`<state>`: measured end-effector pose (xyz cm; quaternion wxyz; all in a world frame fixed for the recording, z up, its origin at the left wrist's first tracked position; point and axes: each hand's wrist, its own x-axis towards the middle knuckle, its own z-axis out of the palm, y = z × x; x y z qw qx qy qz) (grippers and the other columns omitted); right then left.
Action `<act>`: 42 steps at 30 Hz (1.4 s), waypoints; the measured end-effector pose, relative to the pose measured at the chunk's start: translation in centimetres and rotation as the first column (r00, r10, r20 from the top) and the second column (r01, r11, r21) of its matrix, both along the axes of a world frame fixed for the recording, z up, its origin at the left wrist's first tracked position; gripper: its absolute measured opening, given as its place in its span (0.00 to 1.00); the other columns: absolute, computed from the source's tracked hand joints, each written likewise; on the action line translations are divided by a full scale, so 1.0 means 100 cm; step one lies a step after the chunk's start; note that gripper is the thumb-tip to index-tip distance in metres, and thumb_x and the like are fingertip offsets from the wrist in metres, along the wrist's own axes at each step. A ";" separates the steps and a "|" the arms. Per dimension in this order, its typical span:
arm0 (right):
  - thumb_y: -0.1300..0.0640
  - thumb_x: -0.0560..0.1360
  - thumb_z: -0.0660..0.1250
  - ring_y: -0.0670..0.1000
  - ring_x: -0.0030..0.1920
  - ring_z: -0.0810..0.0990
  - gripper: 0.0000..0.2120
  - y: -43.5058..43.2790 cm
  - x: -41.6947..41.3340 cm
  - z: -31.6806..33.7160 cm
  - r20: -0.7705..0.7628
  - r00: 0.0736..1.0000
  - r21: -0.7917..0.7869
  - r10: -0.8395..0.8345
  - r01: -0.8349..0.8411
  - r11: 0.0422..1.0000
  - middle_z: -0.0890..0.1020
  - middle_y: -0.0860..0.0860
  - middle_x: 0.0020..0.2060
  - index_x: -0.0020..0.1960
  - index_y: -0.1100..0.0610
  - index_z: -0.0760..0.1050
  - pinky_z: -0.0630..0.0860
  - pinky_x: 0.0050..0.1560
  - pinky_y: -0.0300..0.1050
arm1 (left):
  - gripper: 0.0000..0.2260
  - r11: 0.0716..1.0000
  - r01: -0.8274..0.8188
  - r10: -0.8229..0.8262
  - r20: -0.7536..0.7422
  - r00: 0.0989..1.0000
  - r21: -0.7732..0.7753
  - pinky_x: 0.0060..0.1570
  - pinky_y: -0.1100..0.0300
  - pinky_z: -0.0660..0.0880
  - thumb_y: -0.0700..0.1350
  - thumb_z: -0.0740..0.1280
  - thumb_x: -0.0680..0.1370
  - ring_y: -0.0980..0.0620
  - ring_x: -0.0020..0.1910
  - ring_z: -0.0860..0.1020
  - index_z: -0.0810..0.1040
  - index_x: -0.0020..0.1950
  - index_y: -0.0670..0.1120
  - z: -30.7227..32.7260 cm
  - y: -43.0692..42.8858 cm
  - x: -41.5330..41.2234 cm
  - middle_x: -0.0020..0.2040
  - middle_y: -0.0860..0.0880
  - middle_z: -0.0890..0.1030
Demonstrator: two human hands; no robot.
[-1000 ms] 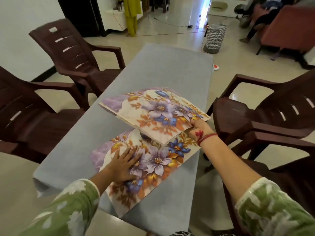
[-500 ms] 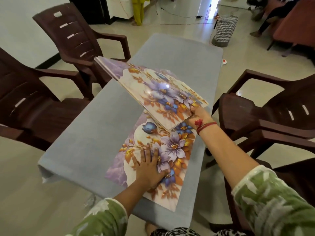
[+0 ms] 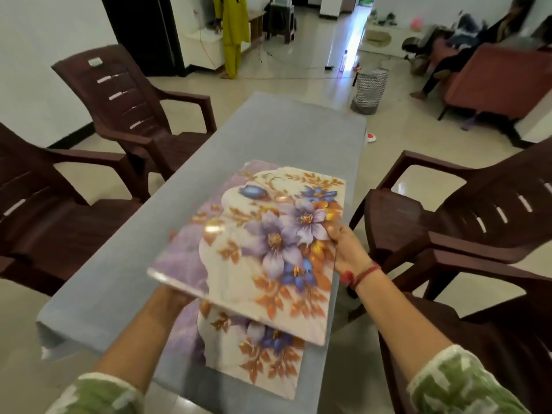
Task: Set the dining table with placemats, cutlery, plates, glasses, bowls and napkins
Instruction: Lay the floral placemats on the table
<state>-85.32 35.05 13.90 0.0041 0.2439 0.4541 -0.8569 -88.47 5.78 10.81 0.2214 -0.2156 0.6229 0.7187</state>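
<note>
A stack of floral placemats hangs tilted above the grey table. My right hand grips the stack's right edge, thumb on top. Under the stack's near left edge sits my left hand, its fingers hidden beneath the mats. One floral placemat lies flat on the table's near end, partly covered by the held stack.
Dark brown plastic chairs stand on both sides: two on the left and two on the right. A patterned basket stands on the floor beyond the table's far end. People are at the back of the room.
My left hand left the flat placemat and went under the held stack. The stack swung back over the table's middle, above the laid mat.
</note>
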 end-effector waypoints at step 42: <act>0.72 0.75 0.61 0.52 0.40 0.78 0.12 0.108 0.203 -0.002 -0.210 0.963 0.449 -0.166 0.246 0.859 0.78 0.59 0.46 0.54 0.59 0.75 0.75 0.39 0.46 | 0.12 0.987 0.000 -0.048 -0.301 0.952 -0.159 0.19 0.70 0.67 0.39 0.58 0.82 0.59 0.18 0.70 0.72 0.39 0.45 0.072 0.074 0.090 0.28 0.47 0.73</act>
